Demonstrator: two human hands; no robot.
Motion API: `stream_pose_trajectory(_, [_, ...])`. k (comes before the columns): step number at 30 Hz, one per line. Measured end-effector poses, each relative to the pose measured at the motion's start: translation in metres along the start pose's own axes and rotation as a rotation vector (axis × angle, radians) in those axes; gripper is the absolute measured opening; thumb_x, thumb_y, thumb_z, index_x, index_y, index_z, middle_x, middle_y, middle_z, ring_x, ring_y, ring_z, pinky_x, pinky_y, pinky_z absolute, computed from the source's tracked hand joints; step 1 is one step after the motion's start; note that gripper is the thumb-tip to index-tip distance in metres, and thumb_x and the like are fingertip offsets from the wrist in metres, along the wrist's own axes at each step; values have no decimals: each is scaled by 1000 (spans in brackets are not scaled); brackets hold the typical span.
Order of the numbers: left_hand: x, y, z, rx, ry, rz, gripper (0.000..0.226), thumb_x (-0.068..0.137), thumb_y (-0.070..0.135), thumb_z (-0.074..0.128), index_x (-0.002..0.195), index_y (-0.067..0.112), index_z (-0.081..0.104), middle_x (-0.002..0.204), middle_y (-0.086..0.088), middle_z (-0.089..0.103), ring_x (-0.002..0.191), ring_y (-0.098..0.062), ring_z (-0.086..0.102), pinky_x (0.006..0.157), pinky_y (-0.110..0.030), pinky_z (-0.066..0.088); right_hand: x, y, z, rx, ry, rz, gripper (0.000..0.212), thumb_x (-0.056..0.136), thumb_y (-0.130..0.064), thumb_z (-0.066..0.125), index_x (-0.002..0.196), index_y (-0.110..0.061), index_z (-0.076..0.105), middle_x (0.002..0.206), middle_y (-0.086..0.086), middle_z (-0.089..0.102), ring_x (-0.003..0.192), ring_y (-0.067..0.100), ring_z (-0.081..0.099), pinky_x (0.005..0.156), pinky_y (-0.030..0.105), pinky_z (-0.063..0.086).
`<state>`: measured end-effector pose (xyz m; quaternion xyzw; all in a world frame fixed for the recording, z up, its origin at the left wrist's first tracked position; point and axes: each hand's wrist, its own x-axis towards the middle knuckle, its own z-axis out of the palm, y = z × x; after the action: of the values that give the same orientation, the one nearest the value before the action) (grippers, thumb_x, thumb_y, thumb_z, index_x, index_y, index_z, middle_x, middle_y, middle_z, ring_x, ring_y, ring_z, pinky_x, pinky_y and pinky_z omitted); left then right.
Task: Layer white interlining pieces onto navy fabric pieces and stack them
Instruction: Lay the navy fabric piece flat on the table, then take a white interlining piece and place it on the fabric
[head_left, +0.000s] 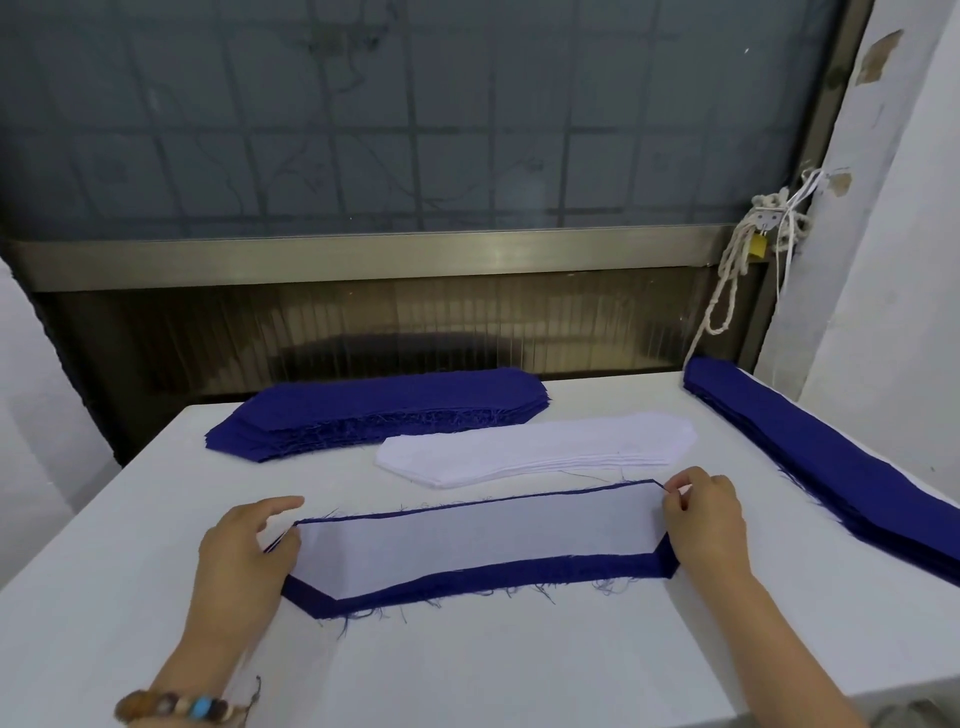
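A long navy fabric piece with angled ends and frayed edges (467, 579) is laid flat on the white counter (467, 665), and a white interlining piece of the same shape (467, 545) is spread on top of it. A broad navy margin is left along the near edge and only a thin one along the far edge, so the aligning step is judged to be in hand.

The left end of the navy piece, seemingly a little raised, is held by the left hand (244, 543), thumb on top and forefinger loosely extended. The far right corner of the interlining is pinched by the curled fingers of the right hand (704, 512).

Just beyond, a low stack of white interlining pieces (535, 449) is seen, with a stack of navy pieces (384, 405) behind it and a long navy pile (831, 467) along the right edge.

Next, squaring of the layers is probably called for, then a lift from both ends without slippage.
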<state>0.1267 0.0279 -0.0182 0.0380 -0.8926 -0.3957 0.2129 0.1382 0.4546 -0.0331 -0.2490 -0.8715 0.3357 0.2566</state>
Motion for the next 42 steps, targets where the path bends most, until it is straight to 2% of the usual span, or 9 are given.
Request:
stream_pose_trajectory(4, [22,25,12,-28,-110,24,28,91,8,64,114,24,67,111,3,61,98,-16,55,84,-29,41,13,-10,3,-66,-22,-65,7,95,-10,53,97,-12,59,101,6,45,63,13,48,64,29,40])
stream_pose_trajectory(10, [61,63,59,-57,-180,78,28,92,8,64,119,15,66,119,-3,62,102,-16,54,86,-26,40,39,-39,30,-50,-153,-244,11,93,-10,57,98,-18,61,100,2,50,72,7,50,63,12,36])
stream_pose_trajectory(14, [80,78,91,23,-195,66,30,92,15,64,122,11,66,124,-7,63,116,-24,54,98,-34,44,51,-57,56,-55,-219,-301,15,93,-9,56,100,-19,66,101,0,54,89,13,53,77,18,42])
stream_pose_trajectory(17, [80,81,109,128,-200,54,33,94,26,62,125,17,64,129,-6,59,119,-27,50,99,-39,43,57,-68,72,-47,-270,-316,19,93,-6,55,98,-17,69,99,2,58,93,16,55,82,22,47])
stream_pose_trajectory(20, [75,76,123,203,-204,50,39,95,34,60,131,20,59,135,-5,54,120,-26,48,99,-39,41,62,-75,86,7,-317,-318,14,90,-8,60,92,-17,71,96,2,59,91,15,56,86,25,49])
stream_pose_trajectory(23, [72,68,130,243,-180,53,47,96,39,57,137,17,54,141,-4,49,124,-25,44,101,-35,39,64,-76,95,72,-320,-277,4,85,-15,70,89,-19,70,94,-1,58,80,7,55,77,13,45])
stream_pose_trajectory(26, [75,62,132,271,-164,40,54,99,41,51,143,10,47,145,-7,45,128,-27,40,106,-33,35,66,-73,100,88,-296,-234,13,82,-21,75,93,-19,70,92,1,59,76,6,53,72,12,40])
stream_pose_trajectory(34, [78,57,130,339,-99,-42,58,98,46,49,142,10,45,134,-12,49,120,-28,43,99,-34,37,64,-70,103,-18,-302,-299,34,89,-25,68,122,-24,65,97,2,51,96,19,53,90,28,47])
stream_pose_trajectory(42, [78,60,125,200,-2,-37,30,93,31,63,121,20,60,118,-4,58,108,-22,50,88,-35,47,62,-69,104,-64,-307,-338,30,92,-27,62,122,-30,64,97,2,51,98,19,50,89,28,46])
